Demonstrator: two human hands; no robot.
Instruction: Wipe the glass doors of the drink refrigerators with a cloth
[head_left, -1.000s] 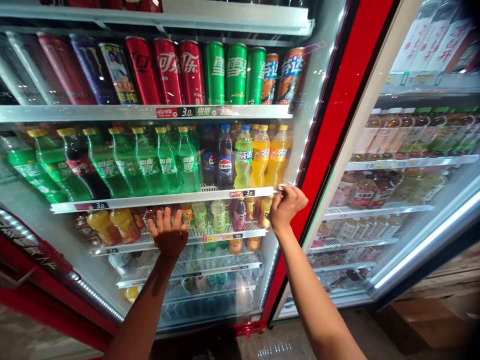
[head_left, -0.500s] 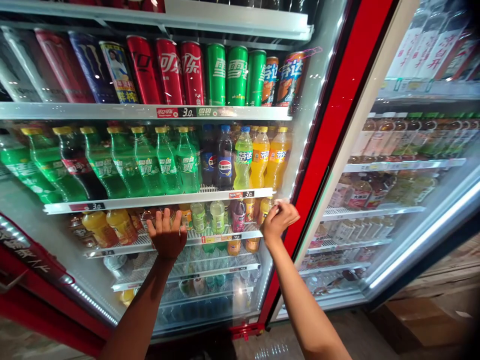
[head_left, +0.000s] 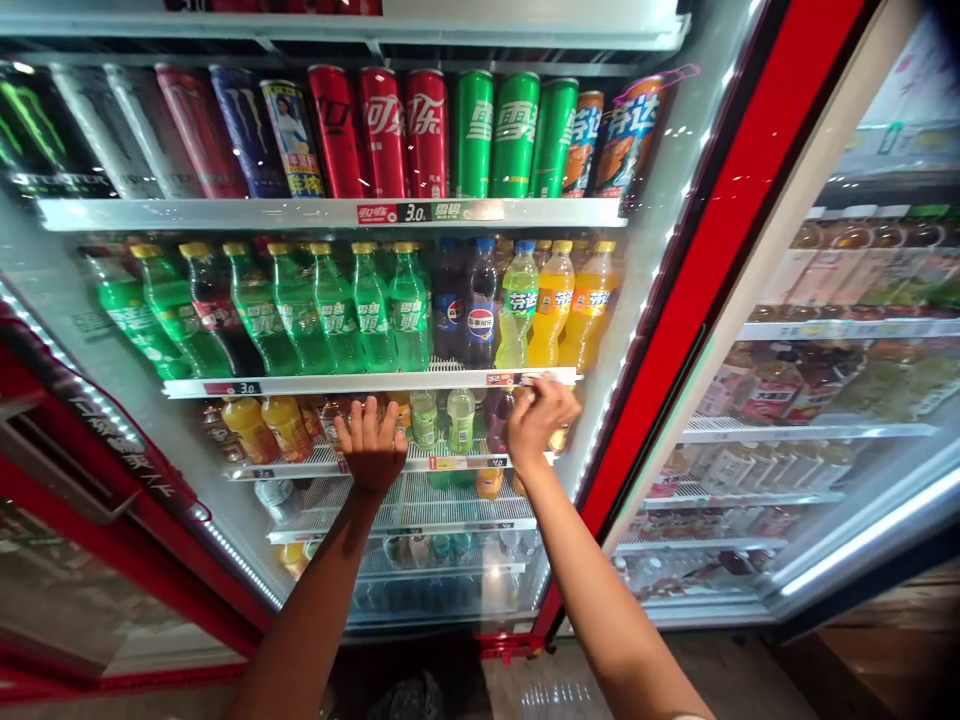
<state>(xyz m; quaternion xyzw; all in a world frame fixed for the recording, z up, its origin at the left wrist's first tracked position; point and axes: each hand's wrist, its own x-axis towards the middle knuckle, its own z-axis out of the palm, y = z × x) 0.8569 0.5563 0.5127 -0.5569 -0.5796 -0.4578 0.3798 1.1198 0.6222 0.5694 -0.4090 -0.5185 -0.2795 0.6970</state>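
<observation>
My right hand [head_left: 541, 415] is closed at the right end of the white shelf edge [head_left: 375, 382], in front of its price labels. A small white crumpled piece shows at its fingertips, mostly hidden, so I cannot make out its kind. My left hand [head_left: 373, 445] is open, fingers spread and pointing up, holding nothing in front of the shelf below. Just above the shelf edge stand green soda bottles [head_left: 330, 310], a Pepsi bottle [head_left: 481, 315] and orange soda bottles [head_left: 592, 315]. A small pale green bottle [head_left: 460, 420] stands between my hands, one shelf lower.
Above is a row of cans [head_left: 517, 135] behind another white shelf edge [head_left: 285, 213]. A red door frame [head_left: 697, 270] divides this fridge from a second bottle-filled fridge [head_left: 810, 435] at right. The red-framed door [head_left: 135, 560] stands swung out at left. Wire shelves [head_left: 427, 500] continue below.
My right hand has slid left along the shelf edge, from its right end onto the price labels. The view has shifted left. My left hand stays open, slightly nearer the middle of the shelf.
</observation>
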